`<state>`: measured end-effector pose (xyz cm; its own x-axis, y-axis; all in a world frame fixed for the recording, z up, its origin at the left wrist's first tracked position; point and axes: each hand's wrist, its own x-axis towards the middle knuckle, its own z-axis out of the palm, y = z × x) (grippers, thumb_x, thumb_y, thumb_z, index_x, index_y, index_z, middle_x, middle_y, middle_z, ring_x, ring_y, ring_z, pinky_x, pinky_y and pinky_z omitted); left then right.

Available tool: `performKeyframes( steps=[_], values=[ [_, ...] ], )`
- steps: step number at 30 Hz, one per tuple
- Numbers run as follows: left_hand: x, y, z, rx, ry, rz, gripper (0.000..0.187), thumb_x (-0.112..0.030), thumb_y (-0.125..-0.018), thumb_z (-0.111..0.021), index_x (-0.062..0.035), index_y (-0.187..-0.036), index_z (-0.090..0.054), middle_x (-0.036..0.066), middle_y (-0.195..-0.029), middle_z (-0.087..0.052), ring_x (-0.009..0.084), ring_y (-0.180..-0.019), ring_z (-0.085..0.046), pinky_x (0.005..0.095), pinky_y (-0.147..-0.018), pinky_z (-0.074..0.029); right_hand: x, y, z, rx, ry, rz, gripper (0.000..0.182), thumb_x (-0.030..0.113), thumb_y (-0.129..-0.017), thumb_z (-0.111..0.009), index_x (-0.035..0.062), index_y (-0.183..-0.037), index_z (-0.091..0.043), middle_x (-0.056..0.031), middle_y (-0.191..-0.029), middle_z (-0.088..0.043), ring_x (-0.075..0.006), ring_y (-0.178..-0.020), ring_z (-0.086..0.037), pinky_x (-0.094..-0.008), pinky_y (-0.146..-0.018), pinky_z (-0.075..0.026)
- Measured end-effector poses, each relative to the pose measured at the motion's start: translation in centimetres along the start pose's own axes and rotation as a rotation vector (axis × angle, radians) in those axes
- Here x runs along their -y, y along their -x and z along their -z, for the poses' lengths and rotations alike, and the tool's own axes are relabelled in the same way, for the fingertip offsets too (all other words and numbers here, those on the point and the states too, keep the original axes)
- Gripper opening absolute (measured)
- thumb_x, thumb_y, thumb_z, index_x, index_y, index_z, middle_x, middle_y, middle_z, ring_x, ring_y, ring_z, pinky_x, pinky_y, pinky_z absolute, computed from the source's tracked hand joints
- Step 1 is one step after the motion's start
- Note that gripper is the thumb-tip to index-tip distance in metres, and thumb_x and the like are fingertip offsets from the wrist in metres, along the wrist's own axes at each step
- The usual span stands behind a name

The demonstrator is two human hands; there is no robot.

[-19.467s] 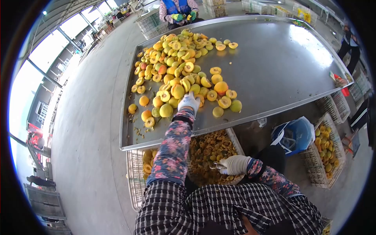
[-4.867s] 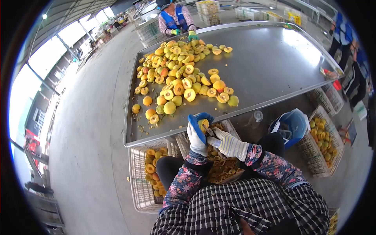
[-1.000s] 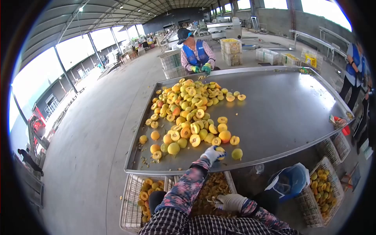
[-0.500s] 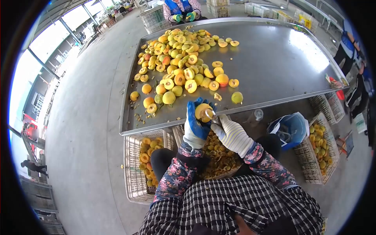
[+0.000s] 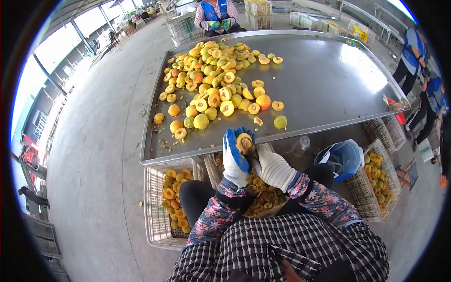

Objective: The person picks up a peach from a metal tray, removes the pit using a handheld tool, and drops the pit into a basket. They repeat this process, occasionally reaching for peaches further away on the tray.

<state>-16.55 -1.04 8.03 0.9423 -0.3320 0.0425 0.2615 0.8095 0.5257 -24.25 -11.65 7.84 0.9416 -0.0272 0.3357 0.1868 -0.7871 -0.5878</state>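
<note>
The left hand (image 5: 236, 157) (blue palm) is cupping a peach half (image 5: 244, 142) above the table edge (image 5: 197, 154); the right hand (image 5: 271, 167) is pressing against it, fingers closed, tool hidden.

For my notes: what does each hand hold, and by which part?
The left hand cups a peach half by its rounded skin side. The right hand presses against it; any tool is hidden.

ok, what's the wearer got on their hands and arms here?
Left hand: white knit glove with blue coated palm and fingers. Right hand: white knit glove with faint stripes. Both arms wear dark sleeves with a pink floral print, over a black-and-white checked top.
</note>
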Motion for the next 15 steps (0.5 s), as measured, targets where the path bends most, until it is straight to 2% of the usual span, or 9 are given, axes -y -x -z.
performKeyframes(
  steps=[3, 7, 9, 11, 13, 14, 15],
  values=[
    [-0.6, -1.0, 1.8, 0.051, -0.011, 0.176, 0.031, -0.034, -0.105, -0.045, -0.004, -0.112, -0.053, 0.012, -0.111, -0.06, 0.0283, -0.107, -0.06, 0.0483, -0.103, -0.048, 0.1, -0.2, 1.2, 0.125, 0.085, -0.044, 0.043, 0.021, -0.095, -0.056, -0.005, -0.124, -0.038, -0.026, -0.08, -0.066, -0.044, -0.073, -0.065, -0.0519, -0.065, -0.051],
    [-0.7, -0.4, 0.4, -0.005, -0.046, 0.043, 0.035, -0.033, -0.106, -0.044, -0.0007, -0.114, -0.054, 0.011, -0.108, -0.062, 0.0244, -0.102, -0.064, 0.0394, -0.095, -0.051, 0.0, -0.4, 0.2, 0.038, -0.054, 0.041, 0.043, 0.02, -0.094, -0.056, -0.0053, -0.125, -0.038, -0.0259, -0.081, -0.066, -0.0435, -0.075, -0.065, -0.0504, -0.067, -0.051],
    [-0.3, -0.3, 0.2, 0.01, -0.08, -0.034, 0.033, -0.033, -0.105, -0.045, -0.0026, -0.113, -0.053, 0.012, -0.109, -0.061, 0.0266, -0.107, -0.061, 0.045, -0.102, -0.048, 0.3, -0.6, -0.8, -0.047, -0.119, 0.101, 0.043, 0.019, -0.094, -0.056, -0.0051, -0.125, -0.039, -0.0248, -0.08, -0.065, -0.0433, -0.076, -0.065, -0.0497, -0.067, -0.051],
    [-0.1, 0.0, 0.2, 0.013, -0.095, -0.059, 0.032, -0.034, -0.105, -0.045, -0.0036, -0.112, -0.053, 0.012, -0.11, -0.06, 0.0281, -0.11, -0.059, 0.0481, -0.106, -0.045, 0.3, -0.8, -0.1, 0.0, 0.003, 0.095, 0.037, 0.021, -0.094, -0.057, -0.0031, -0.118, -0.044, -0.0239, -0.082, -0.065, -0.0419, -0.079, -0.065, -0.0477, -0.067, -0.051],
    [-0.2, 0.0, 0.1, 0.008, -0.087, -0.045, 0.032, -0.034, -0.105, -0.044, -0.0038, -0.112, -0.053, 0.012, -0.11, -0.06, 0.0289, -0.11, -0.059, 0.049, -0.107, -0.045, 0.5, -1.2, 1.6, 0.168, 0.1, -0.046, 0.032, 0.022, -0.094, -0.057, -0.0016, -0.112, -0.047, -0.0239, -0.086, -0.065, -0.0413, -0.08, -0.065, -0.0475, -0.07, -0.05],
    [-0.4, 0.0, 0.0, -0.013, -0.019, 0.003, 0.033, -0.034, -0.105, -0.044, -0.0038, -0.113, -0.053, 0.012, -0.111, -0.06, 0.0295, -0.111, -0.059, 0.0495, -0.107, -0.045, 0.4, -1.3, 1.9, 0.141, 0.13, 0.005, 0.029, 0.024, -0.093, -0.06, 0.0007, -0.105, -0.05, -0.0234, -0.089, -0.066, -0.0413, -0.079, -0.063, -0.0489, -0.074, -0.049],
    [-0.5, -0.2, -0.1, -0.035, 0.053, 0.049, 0.034, -0.035, -0.105, -0.044, -0.0038, -0.113, -0.053, 0.013, -0.111, -0.06, 0.0301, -0.111, -0.059, 0.0501, -0.106, -0.045, 0.3, -1.2, 1.8, 0.077, 0.079, 0.037, 0.029, 0.025, -0.092, -0.061, 0.0014, -0.104, -0.05, -0.023, -0.088, -0.066, -0.042, -0.078, -0.063, -0.0494, -0.075, -0.048]
  ],
)
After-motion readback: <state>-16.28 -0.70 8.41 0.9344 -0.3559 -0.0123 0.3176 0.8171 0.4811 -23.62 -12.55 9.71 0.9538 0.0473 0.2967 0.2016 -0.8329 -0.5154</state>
